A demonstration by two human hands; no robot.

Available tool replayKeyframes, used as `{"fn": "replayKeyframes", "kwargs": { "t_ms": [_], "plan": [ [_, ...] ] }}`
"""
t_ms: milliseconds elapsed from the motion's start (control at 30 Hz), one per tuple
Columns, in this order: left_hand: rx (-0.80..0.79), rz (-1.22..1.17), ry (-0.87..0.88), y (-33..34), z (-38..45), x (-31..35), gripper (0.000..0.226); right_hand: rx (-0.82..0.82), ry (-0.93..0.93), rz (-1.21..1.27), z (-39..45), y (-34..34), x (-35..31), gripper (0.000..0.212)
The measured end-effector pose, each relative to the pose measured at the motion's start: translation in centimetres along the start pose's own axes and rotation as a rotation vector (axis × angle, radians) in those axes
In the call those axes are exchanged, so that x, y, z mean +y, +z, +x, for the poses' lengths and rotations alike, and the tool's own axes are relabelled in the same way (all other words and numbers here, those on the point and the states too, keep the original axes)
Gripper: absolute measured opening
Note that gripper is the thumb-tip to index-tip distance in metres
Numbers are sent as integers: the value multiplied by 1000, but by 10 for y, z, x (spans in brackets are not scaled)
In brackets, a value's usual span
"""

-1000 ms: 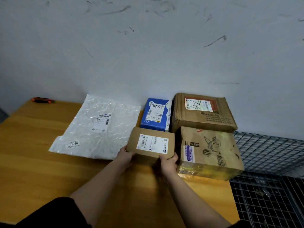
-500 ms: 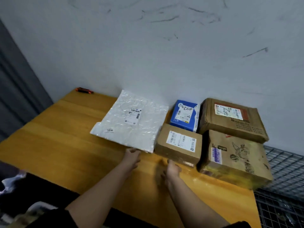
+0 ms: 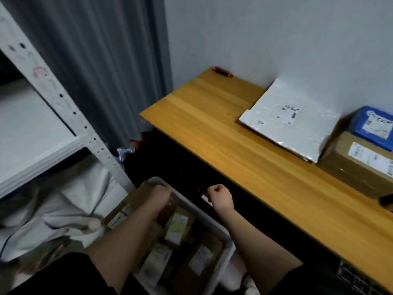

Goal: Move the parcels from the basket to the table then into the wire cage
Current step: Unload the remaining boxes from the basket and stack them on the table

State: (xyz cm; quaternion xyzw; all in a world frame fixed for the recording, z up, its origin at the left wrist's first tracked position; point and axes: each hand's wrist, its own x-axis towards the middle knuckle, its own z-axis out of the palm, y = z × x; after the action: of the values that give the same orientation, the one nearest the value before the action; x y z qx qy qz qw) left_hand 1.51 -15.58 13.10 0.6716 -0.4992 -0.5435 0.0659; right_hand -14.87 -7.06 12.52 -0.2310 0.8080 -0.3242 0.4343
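1. The parcels [image 3: 176, 228] lay in the basket [image 3: 223, 237] on the floor, below the table's front edge; they were brown boxes with pale labels, blurred.
2. The left hand [image 3: 159, 195] reached down into the basket's far end, fingers curled, but the blur hid whether it gripped a parcel.
3. The right hand [image 3: 219, 196] hovered over the basket's right rim as an empty fist.
4. On the table [image 3: 212, 116] lay a white bag [image 3: 291, 118], a blue box [image 3: 374, 126] and a brown box [image 3: 359, 160] together at the right.
5. An orange knife [image 3: 222, 71] lay at the far corner.
6. A white shelf [image 3: 36, 135] stood at the left.
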Motion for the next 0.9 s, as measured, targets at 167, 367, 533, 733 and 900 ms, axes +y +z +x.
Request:
{"fn": "replayKeyframes", "kwargs": {
  "t_ms": [167,367,533,733,900],
  "plan": [
    [-8,-19,-148,-46,23,-98,30,-237,-21,-275,-5,93,27,15],
    [182,-94,-374,-52,42,-183,51,-468,2,-464,24,168,72,45],
    [307,-218,-552,-39,72,-239,50,-536,-21,-615,58,224,114,50],
    [439,-502,-694,-26,113,-301,82,-516,-104,-717,105,277,149,57],
    [405,-773,-674,-18,138,-333,78,-581,-18,-518,118,301,149,69]
  ]
}}
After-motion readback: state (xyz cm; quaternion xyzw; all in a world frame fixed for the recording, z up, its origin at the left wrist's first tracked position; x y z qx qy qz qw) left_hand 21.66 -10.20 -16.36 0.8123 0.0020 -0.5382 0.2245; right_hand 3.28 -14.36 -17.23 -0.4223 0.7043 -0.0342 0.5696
